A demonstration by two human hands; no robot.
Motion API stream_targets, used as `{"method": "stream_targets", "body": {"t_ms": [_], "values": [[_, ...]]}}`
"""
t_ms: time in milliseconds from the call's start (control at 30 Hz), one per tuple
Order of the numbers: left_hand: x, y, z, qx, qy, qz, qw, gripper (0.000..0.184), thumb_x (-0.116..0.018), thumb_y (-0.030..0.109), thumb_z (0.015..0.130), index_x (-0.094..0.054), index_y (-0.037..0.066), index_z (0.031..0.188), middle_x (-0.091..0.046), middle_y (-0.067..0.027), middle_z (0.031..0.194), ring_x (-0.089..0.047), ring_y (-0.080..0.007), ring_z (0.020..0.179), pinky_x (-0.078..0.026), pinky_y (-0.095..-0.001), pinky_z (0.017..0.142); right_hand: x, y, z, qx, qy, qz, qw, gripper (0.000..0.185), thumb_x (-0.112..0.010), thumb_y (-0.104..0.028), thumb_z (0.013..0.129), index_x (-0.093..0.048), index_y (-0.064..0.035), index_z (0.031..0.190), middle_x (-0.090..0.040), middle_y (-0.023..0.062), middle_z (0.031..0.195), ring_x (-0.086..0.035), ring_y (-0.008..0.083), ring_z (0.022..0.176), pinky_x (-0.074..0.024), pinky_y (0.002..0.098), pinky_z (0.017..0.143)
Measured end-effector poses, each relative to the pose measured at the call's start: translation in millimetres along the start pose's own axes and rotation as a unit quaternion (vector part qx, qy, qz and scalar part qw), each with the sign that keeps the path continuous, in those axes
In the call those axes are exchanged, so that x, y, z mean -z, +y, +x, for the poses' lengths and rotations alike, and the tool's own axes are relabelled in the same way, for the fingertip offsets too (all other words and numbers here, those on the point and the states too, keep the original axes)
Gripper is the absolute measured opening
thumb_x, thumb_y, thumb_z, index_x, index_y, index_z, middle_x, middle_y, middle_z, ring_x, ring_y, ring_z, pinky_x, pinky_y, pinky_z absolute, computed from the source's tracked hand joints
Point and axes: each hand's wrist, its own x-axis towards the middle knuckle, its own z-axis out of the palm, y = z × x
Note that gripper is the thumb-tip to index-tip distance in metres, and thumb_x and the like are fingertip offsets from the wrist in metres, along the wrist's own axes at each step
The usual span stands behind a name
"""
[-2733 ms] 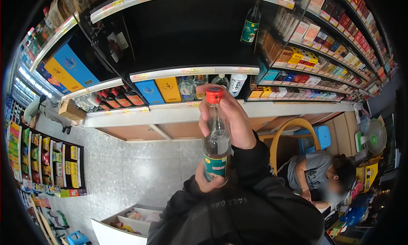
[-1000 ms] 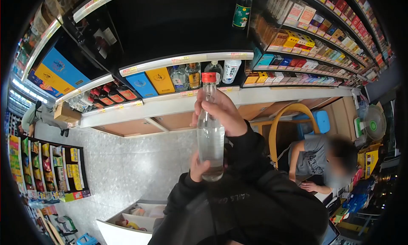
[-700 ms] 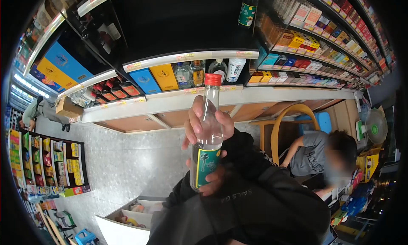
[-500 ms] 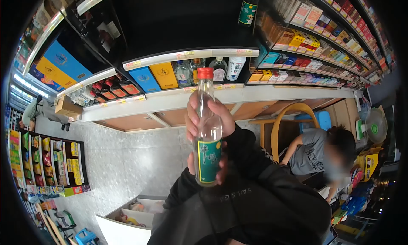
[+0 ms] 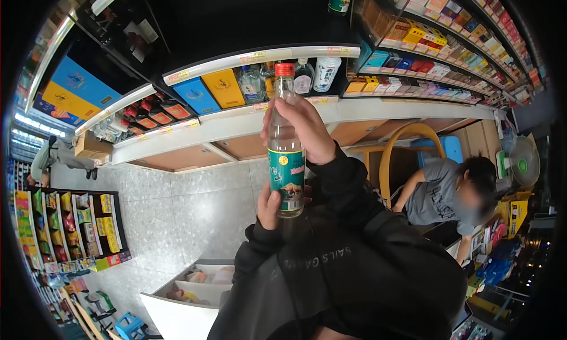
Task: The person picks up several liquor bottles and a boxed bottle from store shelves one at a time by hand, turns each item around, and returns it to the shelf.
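Note:
A clear glass liquor bottle with a red cap and a green label stands almost upright in front of my chest. My right hand wraps round its neck and shoulder. Lower down, my left hand grips the bottle near its base, fingers partly hidden behind the glass. The label faces me, showing a yellow round mark, a picture and a barcode.
Ahead is a shelf with bottles and blue and yellow boxes. Cigarette packs fill racks at the right. A person in a grey T-shirt sits by a wooden chair. An open white drawer is below left.
The bottle has risen and turned about its length, bringing another part of the label to face me. Both hands have moved up with it, the right one shifting its fingers at the neck.

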Motion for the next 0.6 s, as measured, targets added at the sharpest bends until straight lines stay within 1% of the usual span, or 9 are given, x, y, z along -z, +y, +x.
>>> {"method": "stream_targets", "body": {"t_ms": [100,233,300,333,400,433,500,533,600], "values": [[-7,3,-1,-0.012,0.004,0.017,1.000,0.076,-0.058,0.052,0.084,-0.036,-0.007,0.128,-0.051,-0.0253,0.119,-0.062,-0.0366,0.094,-0.054,-0.0452,0.079,1,3,2,0.001,0.009,-0.024,1.000,0.024,-0.044,-0.030,0.097,-0.048,-0.0061,0.097,-0.058,0.0059,0.083,-0.062,0.0169,0.074,-0.0531,0.0303,0.063],[-14,4,-1,-0.005,0.010,-0.016,1.000,0.076,-0.060,0.050,0.083,-0.036,-0.007,0.127,-0.052,-0.0252,0.118,-0.063,-0.0365,0.093,-0.054,-0.0438,0.078,6,6,4,-0.011,-0.012,-0.030,0.999,0.025,-0.043,-0.031,0.097,-0.049,-0.0066,0.097,-0.058,0.0053,0.084,-0.063,0.0166,0.075,-0.0533,0.0301,0.065],[-13,4,-1,-0.001,-0.023,-0.046,0.999,0.070,-0.059,0.043,0.086,-0.034,-0.008,0.127,-0.057,-0.0252,0.109,-0.063,-0.0334,0.092,-0.054,-0.0412,0.079,8,5,3,-0.013,-0.028,-0.017,0.999,0.025,-0.043,-0.031,0.097,-0.049,-0.0067,0.098,-0.058,0.0053,0.085,-0.063,0.0166,0.076,-0.0536,0.0302,0.066],[-13,4,0,-0.001,-0.022,-0.046,0.999,0.070,-0.059,0.043,0.086,-0.034,-0.008,0.127,-0.057,-0.0252,0.109,-0.063,-0.0334,0.092,-0.054,-0.0412,0.079,9,4,3,-0.015,-0.030,-0.017,0.999,0.026,-0.043,-0.031,0.097,-0.049,-0.0063,0.100,-0.058,0.0057,0.086,-0.063,0.0172,0.077,-0.0539,0.0307,0.067],[-12,4,1,0.001,-0.037,-0.026,0.999,0.072,-0.059,0.048,0.085,-0.037,-0.008,0.124,-0.060,-0.0237,0.100,-0.065,-0.0300,0.087,-0.054,-0.0384,0.077,12,4,3,-0.016,-0.030,-0.016,0.999,0.027,-0.043,-0.031,0.097,-0.049,-0.0059,0.103,-0.058,0.0060,0.087,-0.063,0.0178,0.079,-0.0542,0.0311,0.069],[-11,3,2,0.003,-0.038,-0.025,0.999,0.072,-0.059,0.048,0.085,-0.037,-0.008,0.124,-0.060,-0.0237,0.100,-0.065,-0.0300,0.087,-0.054,-0.0384,0.077,15,7,3,-0.016,-0.043,0.002,0.999,0.027,-0.043,-0.029,0.097,-0.048,-0.0049,0.108,-0.058,0.0070,0.089,-0.063,0.0186,0.082,-0.0542,0.0320,0.071],[-8,1,2,0.025,-0.052,-0.019,0.998,0.080,-0.060,0.054,0.081,-0.035,-0.005,0.129,-0.053,-0.0225,0.116,-0.064,-0.0292,0.086,-0.054,-0.0385,0.075,17,8,0,-0.010,-0.053,0.018,0.998,0.029,-0.043,-0.028,0.097,-0.048,-0.0039,0.113,-0.058,0.0081,0.092,-0.063,0.0195,0.085,-0.0542,0.0329,0.073],[-8,0,2,0.025,-0.058,-0.016,0.998,0.080,-0.060,0.054,0.081,-0.035,-0.005,0.129,-0.053,-0.0225,0.116,-0.064,-0.0292,0.086,-0.054,-0.0385,0.075,15,7,-5,-0.005,-0.052,0.030,0.998,0.032,-0.043,-0.026,0.097,-0.046,-0.0027,0.118,-0.058,0.0092,0.094,-0.062,0.0201,0.090,-0.0534,0.0336,0.077],[-12,-2,4,0.009,-0.041,-0.028,0.999,0.077,-0.062,0.053,0.081,-0.041,-0.008,0.123,-0.061,-0.0220,0.100,-0.064,-0.0276,0.084,-0.053,-0.0364,0.074,16,5,-8,0.029,-0.087,0.020,0.996,0.044,-0.048,-0.025,0.095,-0.039,-0.0004,0.130,-0.056,0.0112,0.101,-0.057,0.0210,0.102,-0.0496,0.0346,0.087]]}}
